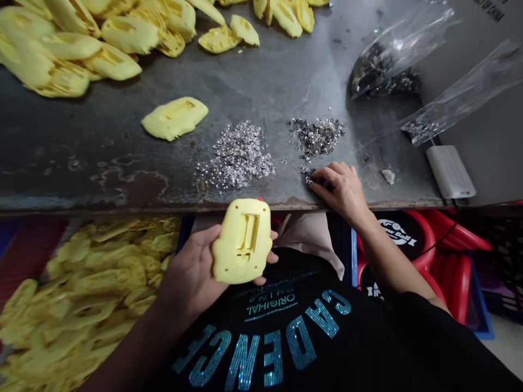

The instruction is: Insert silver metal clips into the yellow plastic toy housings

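Note:
My left hand [200, 267] is closed around a yellow plastic shell [229, 245], held in front of my chest just below the table edge. The shell's face with a rectangular battery recess is turned up, and a small red spot shows at its top edge. At the table's front edge, my right hand [341, 188] pinches a small shiny metal piece [309, 180] between thumb and fingertips. Just beyond it lies a pile of small metal pieces [321, 136]. A second, wider pile of silvery metal pieces [241, 155] sits to its left. Another yellow shell half [175, 118] rests farther left.
Many yellow shells [126, 35] are heaped at the back left, and more fill the space below left [102, 294]. Clear bags of metal parts [384, 71] and a white power bank [450, 171] stand right. Red round items [420, 239] lie below the metal table [265, 71].

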A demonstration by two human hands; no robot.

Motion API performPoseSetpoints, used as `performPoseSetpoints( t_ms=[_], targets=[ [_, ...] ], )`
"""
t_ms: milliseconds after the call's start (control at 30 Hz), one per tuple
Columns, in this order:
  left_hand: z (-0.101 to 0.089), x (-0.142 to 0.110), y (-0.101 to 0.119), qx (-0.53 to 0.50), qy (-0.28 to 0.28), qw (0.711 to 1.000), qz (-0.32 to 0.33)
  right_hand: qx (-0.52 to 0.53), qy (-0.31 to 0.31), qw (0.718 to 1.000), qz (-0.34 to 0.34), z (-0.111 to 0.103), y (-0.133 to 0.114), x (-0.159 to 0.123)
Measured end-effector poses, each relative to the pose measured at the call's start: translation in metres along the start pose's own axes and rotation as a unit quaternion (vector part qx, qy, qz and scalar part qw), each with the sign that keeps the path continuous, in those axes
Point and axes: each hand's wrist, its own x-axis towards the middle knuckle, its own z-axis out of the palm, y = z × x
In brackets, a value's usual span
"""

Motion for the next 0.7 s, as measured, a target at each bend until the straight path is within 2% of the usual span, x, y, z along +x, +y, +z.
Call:
performPoseSetpoints(
  t_ms=[167, 400, 567, 700],
  targets=[
    [-0.004, 0.0, 0.005, -0.038, -0.024, 0.998, -0.035, 0.0, -0.009, 1.0, -0.013, 0.001, -0.009, 0.005],
    [-0.006, 0.005, 0.004, -0.023, -0.08, 0.996, 0.004, 0.062, -0.013, 0.997, -0.046, -0.008, -0.004, -0.011],
    [-0.002, 0.014, 0.0, 0.013, -0.057, 0.997, 0.052, 0.048, -0.001, 0.999, -0.022, -0.01, -0.007, -0.015],
    [0.001, 0.015, 0.001, 0.025, -0.036, 0.998, 0.047, 0.023, -0.008, 0.999, -0.027, -0.006, -0.015, -0.011]
  ],
)
